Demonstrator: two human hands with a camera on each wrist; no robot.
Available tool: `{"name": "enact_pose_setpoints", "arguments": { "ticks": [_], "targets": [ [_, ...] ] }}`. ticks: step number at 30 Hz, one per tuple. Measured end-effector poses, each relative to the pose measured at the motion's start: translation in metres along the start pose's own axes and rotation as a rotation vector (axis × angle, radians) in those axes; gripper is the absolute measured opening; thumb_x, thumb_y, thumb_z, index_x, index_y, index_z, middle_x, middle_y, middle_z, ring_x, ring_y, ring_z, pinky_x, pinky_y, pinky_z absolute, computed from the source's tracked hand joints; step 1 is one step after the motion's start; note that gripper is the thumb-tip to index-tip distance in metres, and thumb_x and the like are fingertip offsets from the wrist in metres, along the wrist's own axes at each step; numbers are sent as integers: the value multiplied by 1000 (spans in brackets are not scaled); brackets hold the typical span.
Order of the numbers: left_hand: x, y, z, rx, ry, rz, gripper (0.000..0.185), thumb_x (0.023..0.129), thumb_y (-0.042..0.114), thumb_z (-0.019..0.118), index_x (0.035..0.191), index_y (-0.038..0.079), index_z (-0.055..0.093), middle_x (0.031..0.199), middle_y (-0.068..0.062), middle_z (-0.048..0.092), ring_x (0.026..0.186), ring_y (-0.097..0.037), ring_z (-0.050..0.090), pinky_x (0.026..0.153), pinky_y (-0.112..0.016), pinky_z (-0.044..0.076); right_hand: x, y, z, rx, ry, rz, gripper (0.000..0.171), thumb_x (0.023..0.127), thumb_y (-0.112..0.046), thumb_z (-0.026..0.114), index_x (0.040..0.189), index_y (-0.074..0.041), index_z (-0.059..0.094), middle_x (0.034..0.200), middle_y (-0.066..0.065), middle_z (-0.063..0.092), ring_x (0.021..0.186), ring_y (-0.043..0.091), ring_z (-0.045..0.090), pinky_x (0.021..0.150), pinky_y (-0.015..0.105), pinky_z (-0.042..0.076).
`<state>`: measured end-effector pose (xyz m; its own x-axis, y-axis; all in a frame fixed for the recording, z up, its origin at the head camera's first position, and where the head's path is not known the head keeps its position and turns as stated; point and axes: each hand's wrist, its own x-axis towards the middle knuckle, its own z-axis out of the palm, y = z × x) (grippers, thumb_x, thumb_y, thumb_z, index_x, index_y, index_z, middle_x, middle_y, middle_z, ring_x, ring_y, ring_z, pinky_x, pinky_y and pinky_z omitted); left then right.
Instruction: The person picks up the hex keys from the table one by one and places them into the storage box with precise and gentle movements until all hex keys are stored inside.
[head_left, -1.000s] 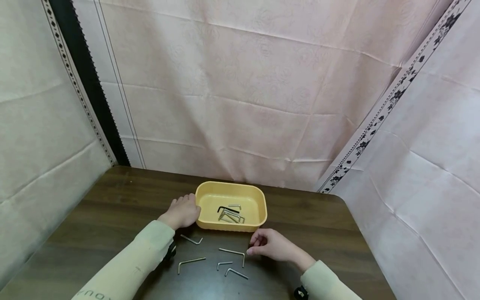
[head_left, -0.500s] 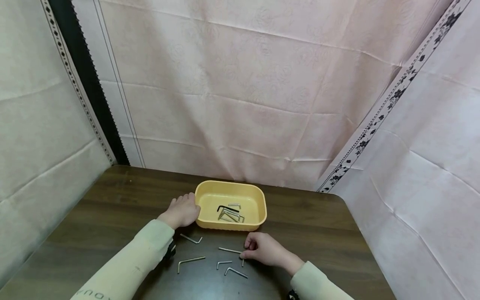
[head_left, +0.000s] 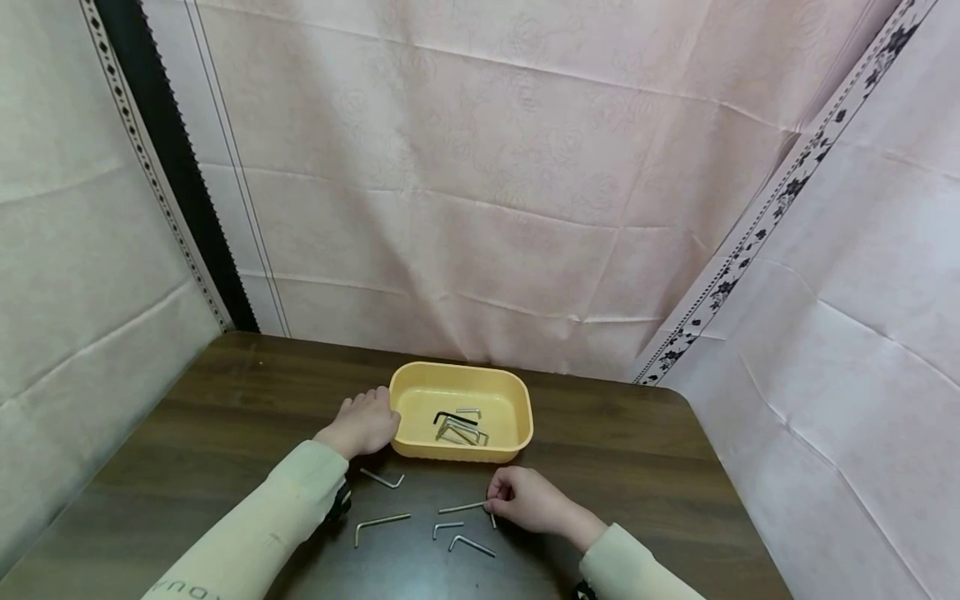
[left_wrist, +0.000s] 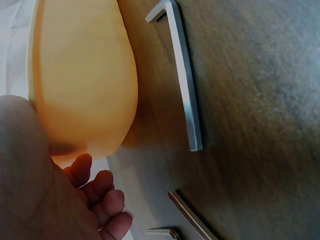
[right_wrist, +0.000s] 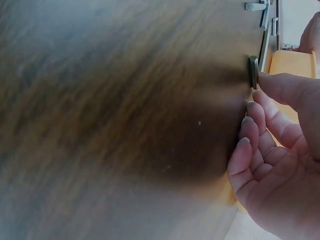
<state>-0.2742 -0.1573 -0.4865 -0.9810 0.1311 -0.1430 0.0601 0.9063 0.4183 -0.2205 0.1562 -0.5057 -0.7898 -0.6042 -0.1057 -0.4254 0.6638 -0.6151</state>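
A yellow plastic tray [head_left: 519, 398] stands on the dark wooden table [head_left: 225, 400] and holds several L-shaped hex keys [head_left: 463, 432], one of them black [head_left: 454, 417]. My left hand [head_left: 363, 425] rests against the tray's left end, fingers loosely bent beside its wall [left_wrist: 85, 75]. My right hand [head_left: 517, 502] is in front of the tray and pinches the bent end of a silver hex key [head_left: 463, 507] between thumb and fingers; the key's end [right_wrist: 253, 72] shows at my thumb tip. Its long arm points left, low over the table.
More silver hex keys lie loose on the table: one [head_left: 382, 478] by my left wrist, a long one [head_left: 382, 523], a short one [head_left: 447, 527] and another [head_left: 472, 545] nearest me. Pink cloth walls close in behind and at both sides.
My right hand moved left onto the hex key and took hold of its bent end; the key has swung so its long arm tilts. The left hand and tray stayed put.
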Motion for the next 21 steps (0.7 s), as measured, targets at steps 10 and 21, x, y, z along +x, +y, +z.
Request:
{"name": "enact_pose_setpoints", "arguments": {
  "ticks": [10,21],
  "targets": [
    [-1,1,0,6,0,-3,36,99,26,41,120,-3,46,98,-11,50,87,-28,44,85,-47,33,0,-1,4,-23,35,15,19,86,-28,74,77,-19,60,68,-12,55,62,2,50,59,23,42],
    [0,-1,2,10,5,4,37,99,27,40,120,-3,46,96,-10,49,85,-27,44,82,-45,33,-2,-3,3,-91,37,-1,19,87,-20,73,75,-17,59,68,-13,52,61,1,48,58,23,41]
  ]
}}
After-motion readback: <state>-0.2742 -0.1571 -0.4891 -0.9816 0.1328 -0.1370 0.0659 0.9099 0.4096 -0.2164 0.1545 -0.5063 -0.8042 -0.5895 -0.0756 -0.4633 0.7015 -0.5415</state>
